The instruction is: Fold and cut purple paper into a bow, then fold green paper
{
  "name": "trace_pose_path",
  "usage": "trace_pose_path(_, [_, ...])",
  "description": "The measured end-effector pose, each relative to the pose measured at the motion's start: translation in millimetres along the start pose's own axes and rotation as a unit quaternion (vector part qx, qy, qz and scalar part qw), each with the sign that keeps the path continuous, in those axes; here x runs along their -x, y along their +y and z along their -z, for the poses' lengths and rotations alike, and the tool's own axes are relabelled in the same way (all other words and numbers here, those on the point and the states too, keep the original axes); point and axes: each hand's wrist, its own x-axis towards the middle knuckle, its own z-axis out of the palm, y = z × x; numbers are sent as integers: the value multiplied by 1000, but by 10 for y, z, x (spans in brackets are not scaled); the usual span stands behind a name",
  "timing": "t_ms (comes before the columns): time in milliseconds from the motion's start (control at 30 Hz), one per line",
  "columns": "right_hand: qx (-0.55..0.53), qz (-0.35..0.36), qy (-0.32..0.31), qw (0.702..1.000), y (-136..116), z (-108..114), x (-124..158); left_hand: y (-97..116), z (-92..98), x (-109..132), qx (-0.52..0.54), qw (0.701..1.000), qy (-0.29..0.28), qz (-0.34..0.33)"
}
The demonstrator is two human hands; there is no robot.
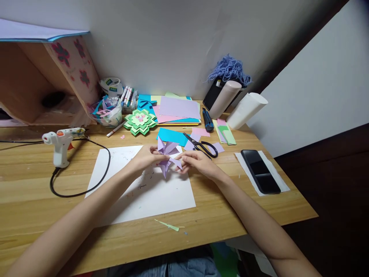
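Lilac paper flower [170,148] is pinched mid-frame by the left hand [147,157]; right hand [198,161] is held half-curled at its right edge, whether gripping can't be told; several petals are folded already, part-built probably; flat lilac squares [218,147], right of centre, are left unfolded

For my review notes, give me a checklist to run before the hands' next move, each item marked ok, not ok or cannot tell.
1. Purple paper flower held by the left hand: ok.
2. Right hand touching the flower: cannot tell; its fingertips are at a petal.
3. White sheet beneath the flower: ok.
4. Scissors well away from the right hand: not ok, they lie close behind it.
5. Glue gun cool: cannot tell.
6. Black cable off the sheet: not ok, its loop overlaps the left edge.
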Motion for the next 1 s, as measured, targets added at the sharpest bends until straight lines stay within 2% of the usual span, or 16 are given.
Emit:
trace_pose_path(33, [35,24,68,997,11,24,-7,10,-3,5,4,1000,-7,4])
trace_pose_path(100, [103,91,214,967,39,53,-21,18,-18,15,7,999,-38,12])
trace_pose_path(133, [129,124,264,948,52,56,-25,14,-29,19,5,998,-58,15])
trace_pose_path(167, [149,149,287,935,62,51,-28,5,-42,20,1,997,-76,16])
trace_pose_path(267, [190,177,265,929,76,9,-30,-55,-80,6,-15,994,-104,8])
trace_pose_path(433, [196,179,248,932,79,-42,-31,-195,-101,-59,-34,994,-100,-15])
trace_pose_path(700, [167,194,260,931,87,-36,-24,-223,-129,-48,81,990,-117,-19])
trace_pose_path(867, [42,123,214,968,91,-37,-40,-254,-119,-58,91,990,-108,-19])
trace_pose_path(1000, [-4,81,218,973,74,-36,-48,-292,-108,-77,102,989,-104,-35])
